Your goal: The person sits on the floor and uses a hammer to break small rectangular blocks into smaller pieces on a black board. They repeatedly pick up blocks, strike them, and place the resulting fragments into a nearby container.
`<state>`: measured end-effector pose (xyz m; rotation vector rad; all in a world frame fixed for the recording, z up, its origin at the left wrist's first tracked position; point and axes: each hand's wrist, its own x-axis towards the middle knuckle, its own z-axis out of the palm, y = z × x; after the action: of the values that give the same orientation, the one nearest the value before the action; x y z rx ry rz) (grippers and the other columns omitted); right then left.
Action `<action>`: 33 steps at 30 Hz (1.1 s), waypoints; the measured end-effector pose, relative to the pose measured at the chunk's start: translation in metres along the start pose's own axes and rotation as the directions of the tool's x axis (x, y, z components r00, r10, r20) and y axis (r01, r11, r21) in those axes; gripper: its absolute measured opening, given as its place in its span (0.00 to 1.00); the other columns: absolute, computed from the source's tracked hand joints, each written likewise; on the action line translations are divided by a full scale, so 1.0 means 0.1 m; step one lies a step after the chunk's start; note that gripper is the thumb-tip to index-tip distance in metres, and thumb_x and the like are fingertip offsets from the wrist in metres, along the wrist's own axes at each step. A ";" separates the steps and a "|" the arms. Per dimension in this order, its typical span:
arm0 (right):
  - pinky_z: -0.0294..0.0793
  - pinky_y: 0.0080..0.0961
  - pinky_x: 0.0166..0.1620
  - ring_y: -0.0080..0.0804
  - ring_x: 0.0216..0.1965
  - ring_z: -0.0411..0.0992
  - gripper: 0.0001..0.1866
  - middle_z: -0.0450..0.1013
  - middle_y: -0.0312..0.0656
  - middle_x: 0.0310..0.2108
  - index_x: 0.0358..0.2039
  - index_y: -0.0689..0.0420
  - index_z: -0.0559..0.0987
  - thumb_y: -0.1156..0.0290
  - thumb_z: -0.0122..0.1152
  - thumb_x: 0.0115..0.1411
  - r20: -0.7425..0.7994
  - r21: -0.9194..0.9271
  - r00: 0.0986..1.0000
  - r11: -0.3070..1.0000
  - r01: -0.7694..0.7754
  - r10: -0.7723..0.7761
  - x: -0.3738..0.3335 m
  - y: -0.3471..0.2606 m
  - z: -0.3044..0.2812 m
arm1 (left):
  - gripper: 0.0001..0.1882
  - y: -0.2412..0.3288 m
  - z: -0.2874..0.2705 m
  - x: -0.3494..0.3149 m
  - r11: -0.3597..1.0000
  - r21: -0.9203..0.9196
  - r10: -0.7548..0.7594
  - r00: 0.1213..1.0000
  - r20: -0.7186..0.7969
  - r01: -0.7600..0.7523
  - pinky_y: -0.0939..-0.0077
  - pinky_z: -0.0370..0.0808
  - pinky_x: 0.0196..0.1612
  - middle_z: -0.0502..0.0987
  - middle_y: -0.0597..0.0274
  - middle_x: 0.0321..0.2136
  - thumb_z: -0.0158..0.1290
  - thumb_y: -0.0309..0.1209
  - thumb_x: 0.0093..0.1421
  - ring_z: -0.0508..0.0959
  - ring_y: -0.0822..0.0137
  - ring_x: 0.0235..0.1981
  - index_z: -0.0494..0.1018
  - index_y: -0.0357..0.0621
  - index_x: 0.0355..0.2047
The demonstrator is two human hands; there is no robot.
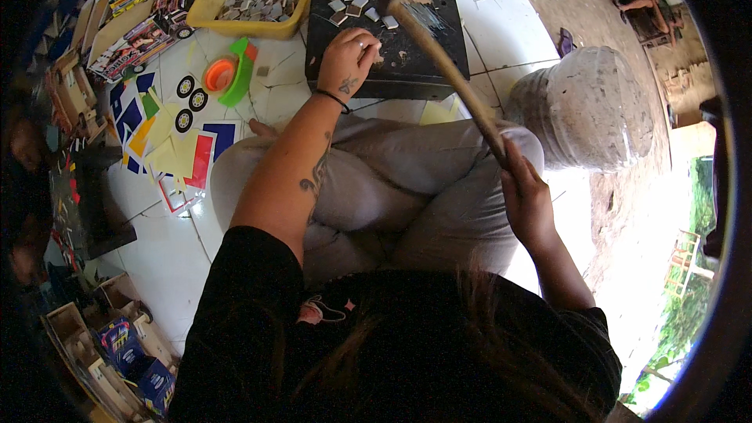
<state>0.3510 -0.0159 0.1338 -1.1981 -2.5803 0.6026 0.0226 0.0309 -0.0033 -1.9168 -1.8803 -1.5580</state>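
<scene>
My right hand (527, 197) is wrapped round the lower end of a long wooden hammer handle (450, 70). The hammer's head is raised over the far part of a black box-like block (423, 88) in front of my crossed legs. Over the near left part of the block, my left hand (350, 56) has its fingertips pinched together; what they hold is too small to make out. Several small square grey-and-brown pieces (353, 10) lie at the block's far left. A heap of thin nails (429, 17) lies at its far right.
A yellow tub (205, 29) full of small square pieces stands beyond the block. To the left lie colourful wooden toy trucks (133, 45), sticker sheets (222, 137), small black wheels (184, 121) and an orange-and-green tape holder (235, 74). A large wrapped bundle (583, 110) stands at the right.
</scene>
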 end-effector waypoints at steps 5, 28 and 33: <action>0.75 0.38 0.40 0.52 0.40 0.74 0.29 0.71 0.53 0.43 0.60 0.49 0.61 0.77 0.52 0.58 -0.034 -0.001 0.999 1.000 -0.009 0.009 0.00 0.00 0.04 | 0.03 0.00 -0.01 0.00 0.999 -0.023 -0.026 1.000 0.004 0.027 0.67 0.72 0.37 0.75 0.58 0.28 0.54 0.25 0.52 0.75 0.56 0.32 0.74 0.38 0.26; 0.71 0.37 0.46 0.52 0.44 0.72 0.23 0.71 0.58 0.43 0.56 0.58 0.66 0.74 0.52 0.59 -0.175 0.043 0.983 0.997 0.061 -0.053 0.28 0.19 0.02 | 0.05 -0.01 0.03 -0.03 0.995 -0.032 -0.095 0.995 -0.004 0.095 0.67 0.73 0.36 0.74 0.56 0.26 0.56 0.27 0.52 0.75 0.56 0.31 0.76 0.39 0.28; 0.70 0.42 0.40 0.54 0.38 0.72 0.14 0.73 0.56 0.37 0.43 0.62 0.71 0.66 0.51 0.61 -0.173 -0.087 0.985 0.996 -0.033 0.018 1.09 0.61 0.02 | 0.06 0.03 -0.02 0.03 0.984 -0.081 -0.161 0.987 0.005 0.161 0.71 0.73 0.32 0.75 0.58 0.27 0.57 0.28 0.52 0.76 0.62 0.29 0.76 0.40 0.29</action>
<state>0.3215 0.1030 0.1078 -1.2535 -2.4731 0.3738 0.0231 0.0309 0.0017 -1.8342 -2.0485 -1.7047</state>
